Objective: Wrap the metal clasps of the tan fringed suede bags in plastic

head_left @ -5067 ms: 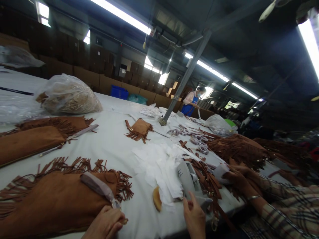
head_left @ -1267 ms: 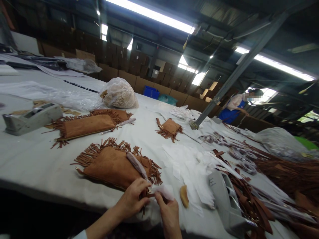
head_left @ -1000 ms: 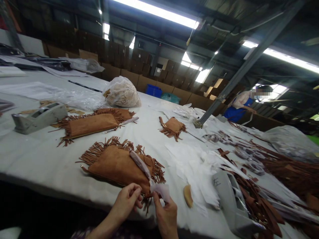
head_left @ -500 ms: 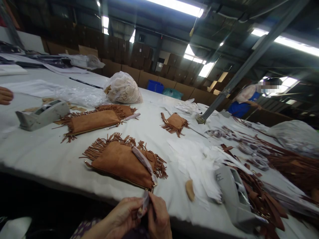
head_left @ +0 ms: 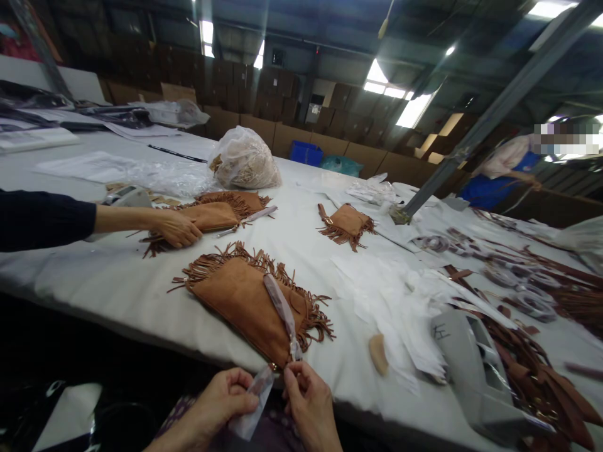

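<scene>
A brown suede fringed pouch [head_left: 240,298] lies at the table's front edge, its zipped side toward me. Across its right part runs a wrapped wrist strap [head_left: 280,307]. My left hand [head_left: 226,395] pinches a small clear plastic sleeve [head_left: 257,408] that hangs by the pouch's zipper end. Close beside it, my right hand [head_left: 311,395] is closed, thumb and finger pressed together at the pouch's lower right corner; what they grip is too small to make out.
At left, another person's hand [head_left: 176,227] rests on a second fringed pouch [head_left: 214,216]. A smaller pouch [head_left: 347,220] lies farther back. White paper sheets [head_left: 391,301] and a grey tape dispenser [head_left: 471,370] are at right. A metal post [head_left: 471,138] rises beyond.
My left hand has drawn left and apart from my right, and the clear sleeve now shows spread out. Another person's arm has reached in from the left onto the second pouch.
</scene>
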The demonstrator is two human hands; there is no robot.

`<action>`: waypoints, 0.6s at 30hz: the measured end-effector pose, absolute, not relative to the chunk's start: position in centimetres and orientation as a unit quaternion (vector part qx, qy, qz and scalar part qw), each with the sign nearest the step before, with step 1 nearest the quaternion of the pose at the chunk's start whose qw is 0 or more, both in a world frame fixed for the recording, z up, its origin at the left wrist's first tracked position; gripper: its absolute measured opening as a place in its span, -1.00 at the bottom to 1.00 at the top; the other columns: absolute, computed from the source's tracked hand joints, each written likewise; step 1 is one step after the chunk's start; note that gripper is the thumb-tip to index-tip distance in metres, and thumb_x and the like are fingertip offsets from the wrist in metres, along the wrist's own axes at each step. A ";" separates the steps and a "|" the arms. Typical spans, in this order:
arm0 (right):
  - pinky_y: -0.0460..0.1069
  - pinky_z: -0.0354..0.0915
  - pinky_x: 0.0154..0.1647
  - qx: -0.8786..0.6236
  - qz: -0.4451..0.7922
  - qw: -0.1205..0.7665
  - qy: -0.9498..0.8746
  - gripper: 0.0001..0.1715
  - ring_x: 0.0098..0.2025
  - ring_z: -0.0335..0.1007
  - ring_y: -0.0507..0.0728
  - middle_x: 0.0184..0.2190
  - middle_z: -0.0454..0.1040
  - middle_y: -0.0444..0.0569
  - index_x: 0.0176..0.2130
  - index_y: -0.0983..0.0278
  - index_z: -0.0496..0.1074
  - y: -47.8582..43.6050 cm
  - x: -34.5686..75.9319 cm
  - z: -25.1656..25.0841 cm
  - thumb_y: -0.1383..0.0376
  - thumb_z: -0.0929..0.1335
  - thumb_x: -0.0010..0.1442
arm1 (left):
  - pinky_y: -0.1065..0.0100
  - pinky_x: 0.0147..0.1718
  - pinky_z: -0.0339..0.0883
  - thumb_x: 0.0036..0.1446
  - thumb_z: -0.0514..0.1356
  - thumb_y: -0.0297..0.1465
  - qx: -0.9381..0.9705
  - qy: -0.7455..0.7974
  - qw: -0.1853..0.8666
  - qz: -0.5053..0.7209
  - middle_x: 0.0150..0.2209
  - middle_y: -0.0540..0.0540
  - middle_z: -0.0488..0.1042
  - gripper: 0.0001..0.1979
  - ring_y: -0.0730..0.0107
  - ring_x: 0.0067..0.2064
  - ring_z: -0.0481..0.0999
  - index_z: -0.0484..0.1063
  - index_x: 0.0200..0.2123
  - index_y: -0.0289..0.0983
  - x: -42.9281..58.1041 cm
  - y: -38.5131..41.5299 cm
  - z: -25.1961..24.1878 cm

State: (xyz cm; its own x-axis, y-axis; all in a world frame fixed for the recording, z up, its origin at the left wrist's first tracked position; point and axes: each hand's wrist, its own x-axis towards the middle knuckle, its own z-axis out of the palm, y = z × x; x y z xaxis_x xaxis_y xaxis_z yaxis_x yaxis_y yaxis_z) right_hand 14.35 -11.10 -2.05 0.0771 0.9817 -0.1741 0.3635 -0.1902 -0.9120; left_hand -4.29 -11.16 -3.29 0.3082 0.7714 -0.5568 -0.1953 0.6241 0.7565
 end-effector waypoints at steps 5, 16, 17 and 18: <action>-0.16 0.15 -0.72 -0.629 0.529 0.384 -0.420 -0.58 -0.73 0.24 -0.01 -0.68 0.41 -0.18 -0.31 0.29 0.37 -13.6 12.5 -5.1 0.03 0.42 -0.04 | 0.48 -0.59 0.12 -0.34 0.44 -0.31 0.253 0.495 0.752 0.354 -0.62 0.03 0.48 -0.58 0.46 -0.61 0.38 0.29 -0.46 -0.27 -3.5 -11.9 -4.3; -0.21 -0.06 -0.84 -0.617 0.556 0.463 -0.310 -0.41 -0.83 0.13 -0.06 -0.72 0.40 -0.20 -0.29 0.27 0.27 -12.4 11.7 -5.8 -0.05 0.45 -0.16 | 0.49 -0.59 0.14 -0.22 0.36 -0.42 0.339 0.549 0.668 0.371 -0.58 0.04 0.51 -0.66 0.50 -0.61 0.38 0.25 -0.40 -0.25 -2.2 -11.9 -4.5; -0.21 -0.05 -0.83 -0.616 0.553 0.466 -0.313 -0.41 -0.82 0.14 -0.06 -0.72 0.40 -0.20 -0.29 0.27 0.26 -12.3 11.7 -5.7 -0.04 0.46 -0.18 | 0.48 -0.59 0.15 -0.22 0.38 -0.37 0.328 0.542 0.679 0.371 -0.56 0.01 0.52 -0.64 0.47 -0.60 0.40 0.27 -0.38 -0.26 -2.1 -11.7 -4.0; -0.21 -0.03 -0.83 -0.616 0.549 0.468 -0.317 -0.42 -0.82 0.14 -0.06 -0.72 0.40 -0.21 -0.29 0.27 0.27 -12.1 11.6 -5.5 -0.02 0.46 -0.18 | 0.47 -0.58 0.17 -0.22 0.39 -0.32 0.314 0.536 0.690 0.372 -0.55 -0.01 0.53 -0.62 0.44 -0.59 0.42 0.30 -0.36 -0.28 -2.1 -11.5 -3.5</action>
State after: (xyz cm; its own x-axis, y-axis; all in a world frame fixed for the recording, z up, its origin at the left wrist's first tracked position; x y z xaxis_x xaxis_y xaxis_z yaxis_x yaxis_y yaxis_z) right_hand 11.60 -12.14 -5.49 0.1969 0.9045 -0.3784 -0.1234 -0.3600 -0.9248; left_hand -2.08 -11.53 -3.55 0.1483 0.8497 -0.5060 -0.1758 0.5261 0.8321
